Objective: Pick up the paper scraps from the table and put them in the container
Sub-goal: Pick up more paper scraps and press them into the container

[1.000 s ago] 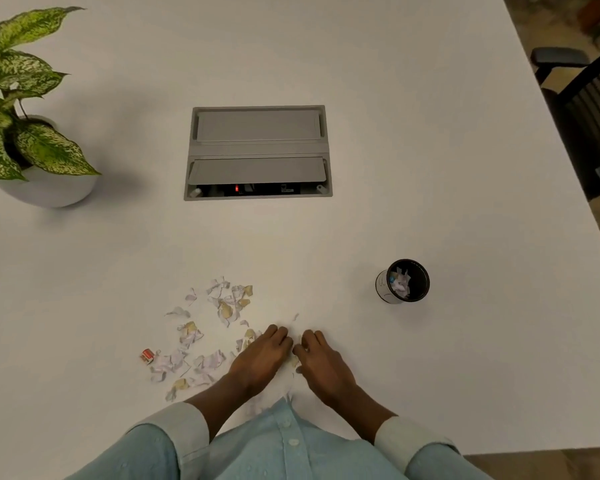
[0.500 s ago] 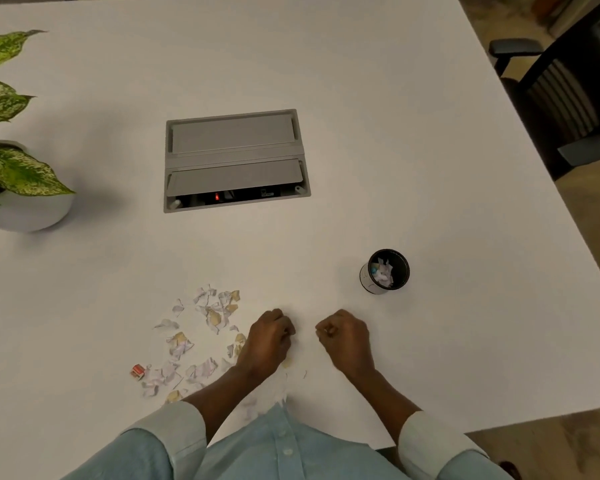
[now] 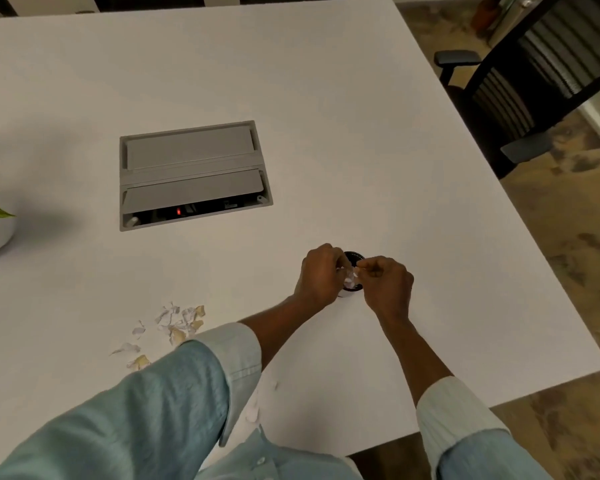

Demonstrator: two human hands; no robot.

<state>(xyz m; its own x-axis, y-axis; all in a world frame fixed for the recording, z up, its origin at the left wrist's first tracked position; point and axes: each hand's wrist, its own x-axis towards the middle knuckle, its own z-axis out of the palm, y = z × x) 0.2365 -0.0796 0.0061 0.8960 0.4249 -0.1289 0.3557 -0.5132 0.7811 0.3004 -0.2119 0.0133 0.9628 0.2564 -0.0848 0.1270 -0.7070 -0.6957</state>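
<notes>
Scraps (image 3: 349, 280), pinched in left hand (image 3: 318, 276) and right hand (image 3: 389, 285) grips, hover above container (image 3: 354, 254).

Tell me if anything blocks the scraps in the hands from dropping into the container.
Nothing visible does. The left hand and right hand pinch scraps right above the container, whose black rim shows between them. No lid or other object covers the part of its mouth that shows.

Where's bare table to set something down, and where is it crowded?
Free: the table right of the cable hatch up to its right edge, and beyond the hatch. Crowded: left hand and right hand over the container; paper scraps beside the left sleeve.
</notes>
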